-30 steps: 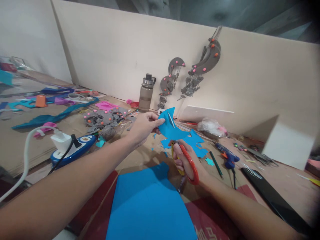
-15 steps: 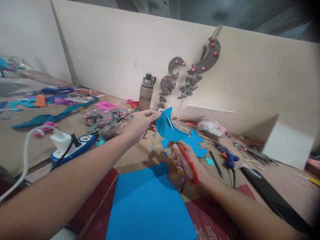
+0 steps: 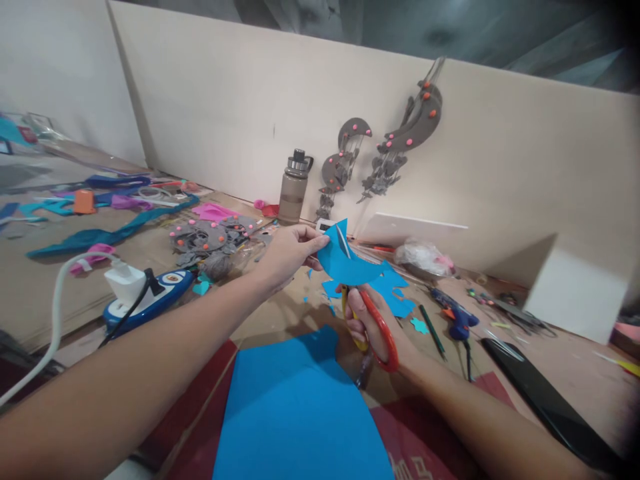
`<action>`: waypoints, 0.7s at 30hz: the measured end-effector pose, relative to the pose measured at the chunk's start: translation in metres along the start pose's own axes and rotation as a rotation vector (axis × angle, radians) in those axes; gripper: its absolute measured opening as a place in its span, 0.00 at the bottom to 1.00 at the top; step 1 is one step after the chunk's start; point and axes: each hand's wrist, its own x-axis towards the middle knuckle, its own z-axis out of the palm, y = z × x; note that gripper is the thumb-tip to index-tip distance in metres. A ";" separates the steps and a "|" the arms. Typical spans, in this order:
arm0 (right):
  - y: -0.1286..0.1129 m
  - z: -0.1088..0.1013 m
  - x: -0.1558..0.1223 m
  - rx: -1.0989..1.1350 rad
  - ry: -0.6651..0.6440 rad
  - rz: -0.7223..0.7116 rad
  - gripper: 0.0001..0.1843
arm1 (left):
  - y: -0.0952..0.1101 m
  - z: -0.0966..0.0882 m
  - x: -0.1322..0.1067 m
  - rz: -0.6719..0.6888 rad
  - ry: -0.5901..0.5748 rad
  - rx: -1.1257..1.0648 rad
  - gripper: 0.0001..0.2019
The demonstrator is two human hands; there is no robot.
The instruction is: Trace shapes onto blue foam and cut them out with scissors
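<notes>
My left hand (image 3: 287,252) pinches the left edge of a blue foam crescent piece (image 3: 345,263), held up over the table. My right hand (image 3: 373,320) grips red and yellow handled scissors (image 3: 375,323), its fingers through the loops. The blades reach up into the crescent piece. A large blue foam sheet (image 3: 300,407) lies flat in front of me, below both hands. Blue offcuts (image 3: 395,290) lie on the table behind the scissors.
A water bottle (image 3: 294,188) stands by the back board, where grey crescent decorations (image 3: 400,137) hang. A blue glue gun (image 3: 455,313), a green pencil (image 3: 433,329), a power strip (image 3: 145,297) with a white cable, and grey and pink foam scraps (image 3: 210,233) lie around.
The crescent piece has turned a little in my left hand while the scissors stay in it. Both hands stay in nearly the same place.
</notes>
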 end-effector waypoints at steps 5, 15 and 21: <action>0.000 0.000 -0.001 -0.005 -0.005 -0.005 0.31 | 0.000 0.000 -0.002 0.011 -0.019 -0.001 0.14; 0.002 -0.001 0.000 -0.027 0.020 -0.012 0.32 | 0.005 0.005 -0.007 -0.017 -0.013 -0.024 0.13; 0.002 0.001 -0.001 -0.019 0.034 -0.016 0.31 | 0.006 0.007 -0.008 -0.063 -0.007 -0.057 0.13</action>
